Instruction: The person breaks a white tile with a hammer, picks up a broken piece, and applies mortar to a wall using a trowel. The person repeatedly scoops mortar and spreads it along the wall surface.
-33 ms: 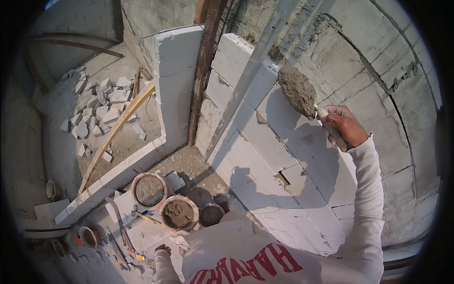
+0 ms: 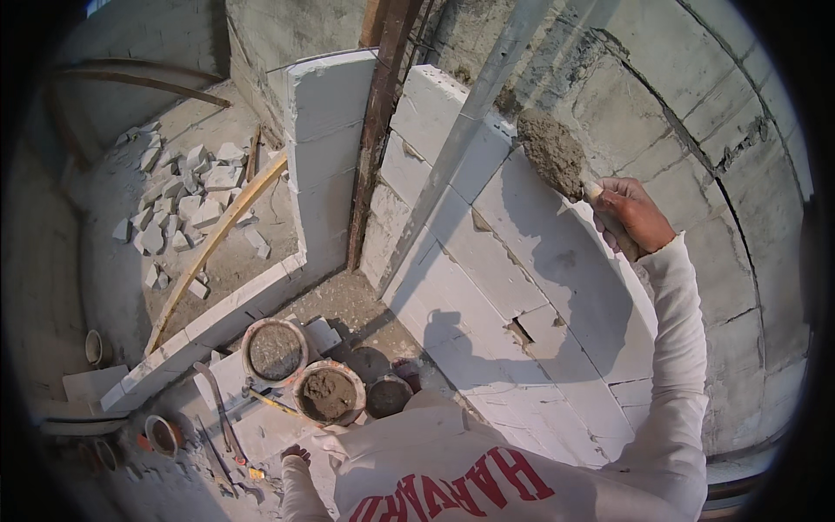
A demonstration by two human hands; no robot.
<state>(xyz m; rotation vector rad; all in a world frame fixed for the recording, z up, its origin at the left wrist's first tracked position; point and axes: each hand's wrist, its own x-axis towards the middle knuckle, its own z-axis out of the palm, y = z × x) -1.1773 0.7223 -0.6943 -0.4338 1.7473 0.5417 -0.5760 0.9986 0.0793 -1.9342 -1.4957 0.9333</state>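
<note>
My right hand (image 2: pixel 633 213) is closed round the handle of a trowel (image 2: pixel 593 189) at the upper right. A thick heap of wet grey mortar (image 2: pixel 553 152) covers the trowel's blade, which is hidden beneath it. The loaded blade is held over the top end of a white block wall (image 2: pixel 513 235), beside an old grey wall (image 2: pixel 670 183). Whether the blade touches the blocks cannot be told. Low down near my body hangs my left hand (image 2: pixel 297 453), small in view, its fingers too unclear to read.
Buckets of mortar (image 2: pixel 329 392) stand below, beside a hammer (image 2: pixel 271 400) and other tools. A metal post (image 2: pixel 461 139) runs along the block wall. A slanting wooden plank (image 2: pixel 217 248) leans over a low block course; broken blocks (image 2: pixel 196 187) lie beyond it.
My right hand and the mortar-laden trowel have shifted slightly up, away from my body. The left hand has stayed nearly where it was.
</note>
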